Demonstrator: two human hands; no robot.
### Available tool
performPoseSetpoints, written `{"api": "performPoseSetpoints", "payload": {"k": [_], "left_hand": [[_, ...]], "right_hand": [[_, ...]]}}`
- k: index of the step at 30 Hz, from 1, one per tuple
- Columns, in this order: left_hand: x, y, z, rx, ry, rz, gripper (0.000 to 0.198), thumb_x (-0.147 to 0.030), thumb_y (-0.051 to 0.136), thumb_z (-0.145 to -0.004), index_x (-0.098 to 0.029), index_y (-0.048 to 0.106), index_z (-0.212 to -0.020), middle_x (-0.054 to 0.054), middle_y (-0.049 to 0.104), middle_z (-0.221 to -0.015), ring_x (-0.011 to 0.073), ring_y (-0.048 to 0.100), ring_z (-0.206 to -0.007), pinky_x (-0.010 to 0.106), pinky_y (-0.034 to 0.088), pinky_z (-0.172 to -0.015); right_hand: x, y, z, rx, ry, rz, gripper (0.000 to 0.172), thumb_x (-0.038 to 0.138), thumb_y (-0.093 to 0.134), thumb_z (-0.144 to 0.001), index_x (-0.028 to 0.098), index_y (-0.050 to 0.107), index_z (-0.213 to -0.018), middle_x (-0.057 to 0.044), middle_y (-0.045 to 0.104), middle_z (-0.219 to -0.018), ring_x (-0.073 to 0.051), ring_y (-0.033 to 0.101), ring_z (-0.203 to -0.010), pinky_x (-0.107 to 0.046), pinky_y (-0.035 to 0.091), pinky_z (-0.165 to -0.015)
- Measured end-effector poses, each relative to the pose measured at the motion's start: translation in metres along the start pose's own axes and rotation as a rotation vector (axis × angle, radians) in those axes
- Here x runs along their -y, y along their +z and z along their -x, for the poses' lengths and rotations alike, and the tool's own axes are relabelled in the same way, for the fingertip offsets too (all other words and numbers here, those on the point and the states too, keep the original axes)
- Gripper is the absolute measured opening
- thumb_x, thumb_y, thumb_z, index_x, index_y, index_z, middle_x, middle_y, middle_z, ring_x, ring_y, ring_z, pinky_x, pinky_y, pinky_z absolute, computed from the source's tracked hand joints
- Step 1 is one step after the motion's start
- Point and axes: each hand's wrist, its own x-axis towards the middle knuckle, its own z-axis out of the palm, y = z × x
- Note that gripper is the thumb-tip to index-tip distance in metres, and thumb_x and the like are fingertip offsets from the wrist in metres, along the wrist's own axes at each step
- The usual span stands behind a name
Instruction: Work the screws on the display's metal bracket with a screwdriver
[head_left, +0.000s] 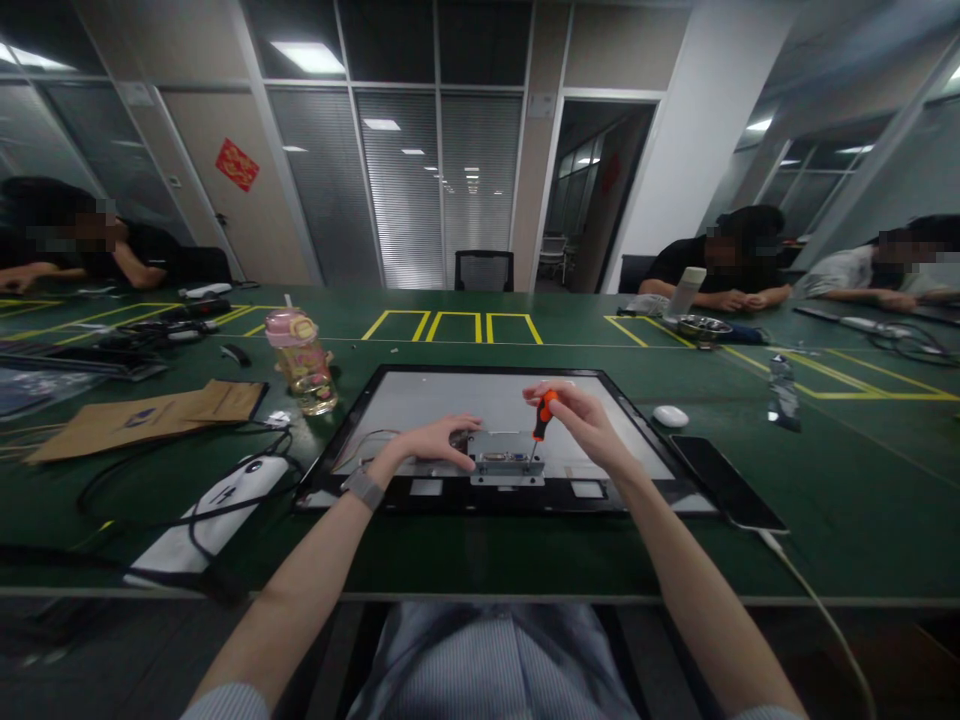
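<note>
While your right hand is closing around an orange-and-black screwdriver just right of the frame's centre, you are pointing its shaft down at the right part of a metal bracket; whether the tip is meeting a screw is too small to tell. The bracket is sitting slightly below the centre of the frame, along the near edge of a black-bordered panel, and is carrying a pair of connectors. Your left hand is reaching in from the left, thumb and fingers parting at the bracket's left end; you cannot tell whether it is pinching anything. On that wrist you are wearing a watch. The panel is lying flat on the green worktop. Right of it, a phone is lying near a small white case. Left of centre, a drink bottle is standing upright, and a white power strip is lying at lower left. Co-workers are sitting at upper left and upper right.
</note>
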Motion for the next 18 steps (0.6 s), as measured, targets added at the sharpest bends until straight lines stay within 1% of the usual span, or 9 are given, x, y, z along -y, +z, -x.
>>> {"api": "performPoseSetpoints", "payload": {"k": [2, 3, 6, 9, 11, 12, 13, 15, 18], "left_hand": [[0.002, 0.0, -0.001, 0.001, -0.002, 0.008, 0.084, -0.057, 0.074, -0.062, -0.028, 0.045, -0.134, 0.003, 0.029, -0.153, 0.0289, 0.013, -0.144, 0.044, 0.013, -0.118], [0.003, 0.0, -0.001, 0.002, -0.006, 0.01, 0.084, -0.057, 0.074, -0.061, -0.029, 0.045, -0.134, 0.003, 0.028, -0.153, 0.0291, 0.012, -0.144, 0.045, 0.013, -0.118], [0.003, 0.0, 0.0, 0.001, -0.004, 0.0, 0.084, -0.059, 0.073, -0.062, -0.028, 0.045, -0.135, 0.002, 0.029, -0.153, 0.0292, 0.012, -0.144, 0.044, 0.013, -0.118], [0.002, 0.0, 0.0, 0.001, 0.0, -0.018, 0.086, -0.059, 0.073, -0.062, -0.026, 0.043, -0.136, 0.003, 0.029, -0.153, 0.0291, 0.014, -0.144, 0.044, 0.014, -0.118], [0.002, 0.001, 0.0, 0.002, -0.002, -0.022, 0.086, -0.059, 0.073, -0.062, -0.026, 0.043, -0.136, 0.003, 0.028, -0.153, 0.0287, 0.014, -0.144, 0.043, 0.013, -0.118], [0.002, 0.001, 0.0, 0.003, -0.001, -0.022, 0.086, -0.059, 0.073, -0.062, -0.026, 0.043, -0.136, 0.003, 0.028, -0.153, 0.0285, 0.014, -0.144, 0.043, 0.013, -0.118], [0.003, 0.001, -0.001, 0.002, 0.0, -0.021, 0.086, -0.059, 0.073, -0.062, -0.026, 0.043, -0.136, 0.004, 0.028, -0.153, 0.0284, 0.014, -0.144, 0.042, 0.013, -0.118], [0.003, 0.001, -0.001, 0.002, -0.001, -0.016, 0.086, -0.059, 0.073, -0.062, -0.027, 0.043, -0.136, 0.004, 0.029, -0.153, 0.0286, 0.013, -0.144, 0.043, 0.013, -0.118], [0.004, 0.001, 0.0, 0.007, -0.003, -0.011, 0.085, -0.06, 0.073, -0.062, -0.028, 0.043, -0.136, 0.003, 0.028, -0.153, 0.0292, 0.012, -0.144, 0.044, 0.013, -0.117]], "right_hand": [[-0.003, -0.001, 0.0, -0.074, -0.009, 0.054, 0.018, 0.039, 0.059, -0.087, 0.023, 0.066, -0.093, -0.006, 0.064, -0.103, -0.021, 0.061, -0.099, -0.039, 0.05, -0.089], [-0.005, -0.001, 0.0, -0.107, -0.01, 0.061, 0.018, 0.038, 0.06, -0.086, 0.023, 0.066, -0.093, -0.005, 0.065, -0.098, -0.02, 0.062, -0.095, -0.038, 0.051, -0.086], [-0.008, -0.003, -0.001, -0.125, -0.013, 0.043, 0.022, 0.037, 0.055, -0.09, 0.023, 0.064, -0.104, -0.005, 0.068, -0.092, -0.019, 0.065, -0.089, -0.038, 0.052, -0.086], [-0.004, -0.005, -0.001, -0.064, -0.01, 0.003, 0.026, 0.037, 0.053, -0.091, 0.024, 0.062, -0.112, -0.007, 0.068, -0.104, -0.02, 0.066, -0.097, -0.042, 0.051, -0.091], [0.002, -0.008, 0.0, 0.026, 0.029, -0.048, 0.03, 0.037, 0.056, -0.09, 0.026, 0.059, -0.118, -0.008, 0.065, -0.117, -0.022, 0.066, -0.101, -0.044, 0.051, -0.092], [0.004, -0.009, 0.0, 0.072, 0.054, -0.064, 0.033, 0.037, 0.056, -0.089, 0.026, 0.058, -0.12, -0.009, 0.063, -0.119, -0.022, 0.066, -0.1, -0.046, 0.052, -0.091], [0.005, -0.01, 0.0, 0.09, 0.065, -0.069, 0.034, 0.037, 0.058, -0.089, 0.026, 0.058, -0.121, -0.009, 0.064, -0.119, -0.022, 0.066, -0.1, -0.047, 0.052, -0.091], [0.005, -0.012, 0.001, 0.06, 0.067, -0.032, 0.035, 0.035, 0.061, -0.086, 0.024, 0.059, -0.12, -0.009, 0.066, -0.113, -0.023, 0.066, -0.099, -0.047, 0.053, -0.091], [0.0, -0.011, 0.0, -0.094, 0.012, 0.141, 0.032, 0.034, 0.067, -0.081, 0.024, 0.065, -0.111, -0.007, 0.066, -0.102, -0.021, 0.067, -0.091, -0.044, 0.056, -0.085]]}}
